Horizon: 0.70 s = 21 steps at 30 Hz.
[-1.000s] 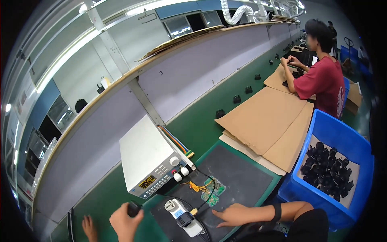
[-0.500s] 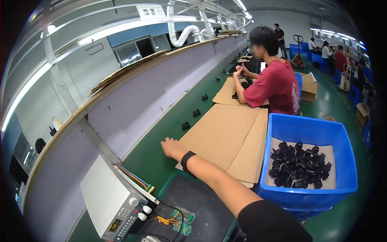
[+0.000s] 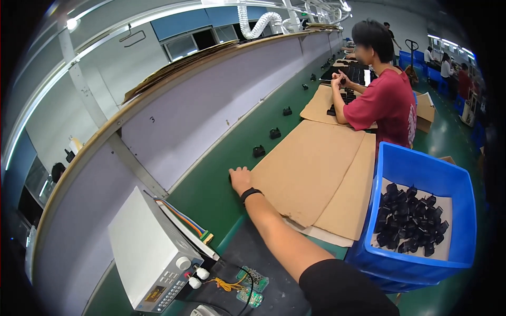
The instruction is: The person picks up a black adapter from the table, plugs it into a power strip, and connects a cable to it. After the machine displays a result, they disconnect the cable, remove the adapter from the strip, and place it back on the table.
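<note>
Ahead, the right hand lies fingers down over a small black plastic part on the green conveyor belt, mostly hiding it; whether the fingers grip it I cannot tell. Flat brown cardboard sheets lie just beside. A blue plastic bin of black parts sits right.

Green conveyor bench | grey partition wall | ceiling strip lights (glaring) | flexible duct
</note>
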Each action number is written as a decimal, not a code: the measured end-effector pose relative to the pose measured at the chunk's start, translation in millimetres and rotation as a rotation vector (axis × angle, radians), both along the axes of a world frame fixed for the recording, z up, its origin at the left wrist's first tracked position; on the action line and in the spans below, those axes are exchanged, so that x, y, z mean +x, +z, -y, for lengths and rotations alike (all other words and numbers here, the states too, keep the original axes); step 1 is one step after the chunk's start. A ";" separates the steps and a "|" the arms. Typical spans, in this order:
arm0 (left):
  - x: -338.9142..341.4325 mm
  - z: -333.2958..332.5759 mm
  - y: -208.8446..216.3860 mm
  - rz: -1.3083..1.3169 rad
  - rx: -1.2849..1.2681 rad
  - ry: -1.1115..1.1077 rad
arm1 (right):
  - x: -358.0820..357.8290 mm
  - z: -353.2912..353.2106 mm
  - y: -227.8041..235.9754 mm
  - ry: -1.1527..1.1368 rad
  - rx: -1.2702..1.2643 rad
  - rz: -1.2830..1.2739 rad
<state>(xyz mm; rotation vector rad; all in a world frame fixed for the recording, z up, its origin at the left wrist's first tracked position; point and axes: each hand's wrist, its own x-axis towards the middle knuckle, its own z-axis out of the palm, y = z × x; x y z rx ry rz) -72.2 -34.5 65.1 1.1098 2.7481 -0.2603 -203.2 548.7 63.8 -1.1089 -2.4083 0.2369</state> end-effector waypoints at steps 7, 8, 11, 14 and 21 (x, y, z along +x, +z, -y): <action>19.0 -24.6 19.3 -0.177 0.238 -0.123 | 10.9 18.7 58.0 0.094 -0.182 -1.007; 19.1 -35.3 33.3 -0.095 0.238 -0.094 | 17.3 10.7 70.5 0.270 -0.302 -1.050; 15.6 -21.0 73.6 -0.135 0.218 0.039 | 90.9 119.3 147.8 0.718 -0.823 -1.125; 36.4 -37.7 108.7 -0.530 0.571 -0.114 | 176.7 175.3 166.7 0.969 -1.070 -0.874; 62.5 -87.7 137.8 -0.401 0.832 -0.504 | 238.0 295.3 120.1 1.199 -1.892 -0.129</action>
